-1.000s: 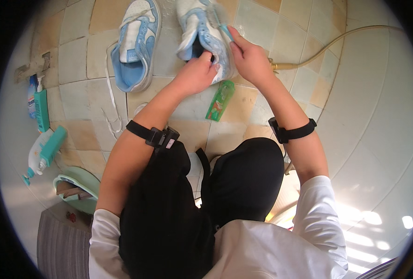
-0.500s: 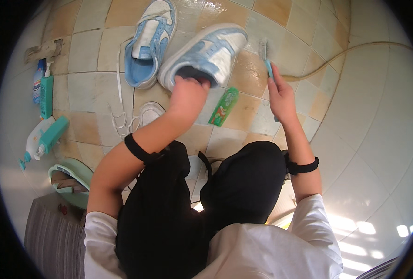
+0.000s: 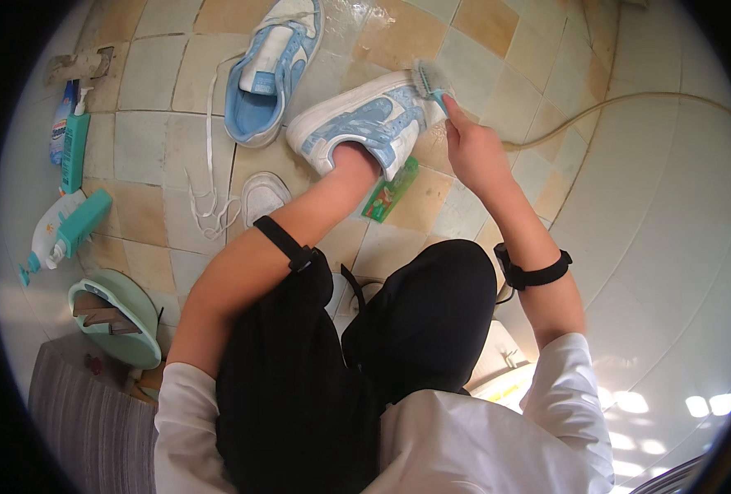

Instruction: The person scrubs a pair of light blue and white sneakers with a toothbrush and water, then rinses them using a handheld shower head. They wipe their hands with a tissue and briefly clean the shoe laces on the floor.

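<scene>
My left hand (image 3: 354, 162) is pushed into the opening of a blue-and-white sneaker (image 3: 365, 119), its fingers hidden inside as it holds the shoe tilted with the toe to the right. My right hand (image 3: 476, 155) is closed round the blue handle of a scrub brush (image 3: 428, 81). The pale bristles lie against or just over the sneaker's toe; contact cannot be made out. A second blue-and-white sneaker (image 3: 273, 78), tongue pulled up and a long white lace (image 3: 210, 132) beside it, rests on the tiles to the left. Partly behind the held shoe lies a green packet (image 3: 390, 196).
Along the left wall are a teal pump bottle (image 3: 74, 152), a blue bottle (image 3: 58, 136), a white bottle (image 3: 52, 226) and another teal bottle (image 3: 85, 218). A pale green basin (image 3: 126, 288) stands nearer. A hose (image 3: 596, 107) runs along the right; tiles look wet at the top.
The brush has moved left onto or over the sneaker's toe. My left hand has gone deeper into the sneaker, which has turned and tipped, and now covers part of the green packet.
</scene>
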The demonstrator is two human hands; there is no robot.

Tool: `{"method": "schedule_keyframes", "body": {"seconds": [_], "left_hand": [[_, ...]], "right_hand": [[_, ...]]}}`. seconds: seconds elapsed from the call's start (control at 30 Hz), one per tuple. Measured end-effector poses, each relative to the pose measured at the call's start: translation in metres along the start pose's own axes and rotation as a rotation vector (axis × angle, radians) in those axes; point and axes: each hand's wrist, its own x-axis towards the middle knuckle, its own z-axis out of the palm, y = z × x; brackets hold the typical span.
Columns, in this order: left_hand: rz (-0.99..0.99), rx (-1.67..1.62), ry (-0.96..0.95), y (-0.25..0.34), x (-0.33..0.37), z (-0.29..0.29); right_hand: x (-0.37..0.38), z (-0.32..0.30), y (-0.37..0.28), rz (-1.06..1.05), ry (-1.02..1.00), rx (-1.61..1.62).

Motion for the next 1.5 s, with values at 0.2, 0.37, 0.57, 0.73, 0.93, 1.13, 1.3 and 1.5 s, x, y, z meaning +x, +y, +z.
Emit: {"method": "schedule_keyframes", "body": {"seconds": [0.2, 0.37, 0.57, 0.73, 0.93, 1.13, 1.3, 1.5], "left_hand": [[-0.076, -0.396, 0.094, -0.006, -0.001, 0.008], [-0.100, -0.516, 0.115, -0.006, 0.011, 0.010], [-0.139, -0.566, 0.093, -0.006, 0.008, 0.014], [-0.155, -0.578, 0.051, -0.010, 0.005, 0.013], [-0.117, -0.120, -0.049, -0.011, 0.007, 0.010], [-0.069, -0.016, -0.280, -0.009, 0.028, -0.024], [-0.015, 0.194, -0.332, -0.014, 0.029, -0.030], [-0.022, 0.178, -0.510, -0.016, 0.029, -0.039]], "right_hand": [[0.004, 0.005, -0.016, -0.090, -0.102, -0.067], [-0.004, 0.018, -0.011, 0.000, -0.036, -0.051], [-0.003, 0.013, 0.014, 0.098, 0.047, 0.166], [-0.006, 0.033, 0.022, -0.062, 0.009, 0.060], [-0.008, 0.049, 0.012, -0.073, 0.018, 0.026], [0.024, 0.047, 0.010, 0.087, -0.067, -0.019], [0.052, 0.018, 0.010, -0.010, -0.079, -0.028], [0.037, 0.022, -0.006, 0.130, -0.194, -0.081]]}}
